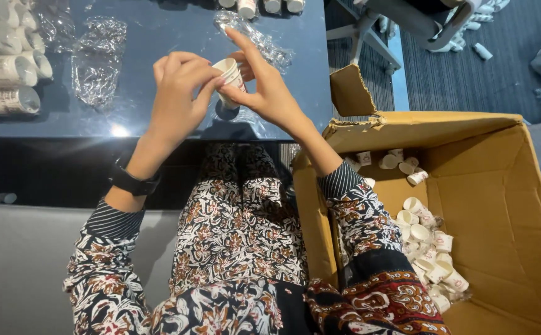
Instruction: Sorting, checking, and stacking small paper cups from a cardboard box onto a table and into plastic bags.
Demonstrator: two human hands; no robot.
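Observation:
Both hands meet over the near edge of a dark glossy table point(159, 37). Between them is a small white paper cup point(229, 73), tilted with its mouth toward the upper left. My left hand point(177, 93) pinches the cup's rim with thumb and fingertips. My right hand point(264, 87) grips the cup from the right, its index finger stretched up and away. A black wristband point(133, 181) sits on my left wrist. Patterned sleeves cover both forearms.
An open cardboard box point(500, 205) stands at my right, with several small white cups point(425, 239) loose in it. Stacks of cups point(7, 68) lie at the table's left. Crumpled clear plastic wrap point(97, 59) lies on the table. A chair base point(419, 25) and scattered cups are on the carpet.

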